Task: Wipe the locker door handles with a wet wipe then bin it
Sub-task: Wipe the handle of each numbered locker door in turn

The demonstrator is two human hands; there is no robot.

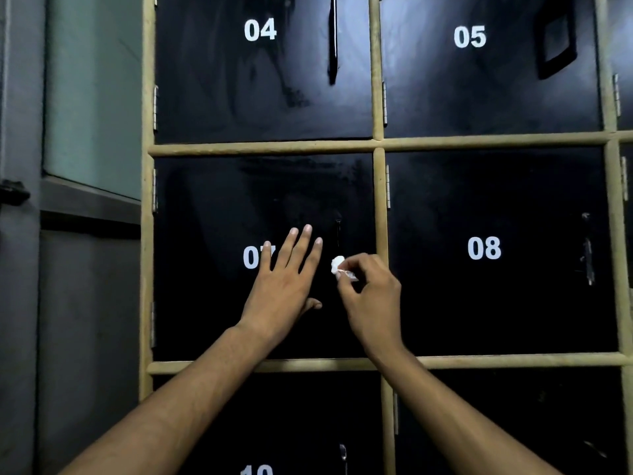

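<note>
Locker 07 door (212, 303): right hand (371, 303) pinches wipe (337, 264).

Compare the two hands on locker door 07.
The left hand lies flat and open against black locker door 07, fingers spread; the right hand pinches a small white crumpled wet wipe at the door's slim black handle. Both are bare.

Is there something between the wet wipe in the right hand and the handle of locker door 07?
Nothing visible blocks it. The right hand pinches the wet wipe just below the dark handle of door 07. The left hand lies flat on the door, left of the handle, not across it.
</note>
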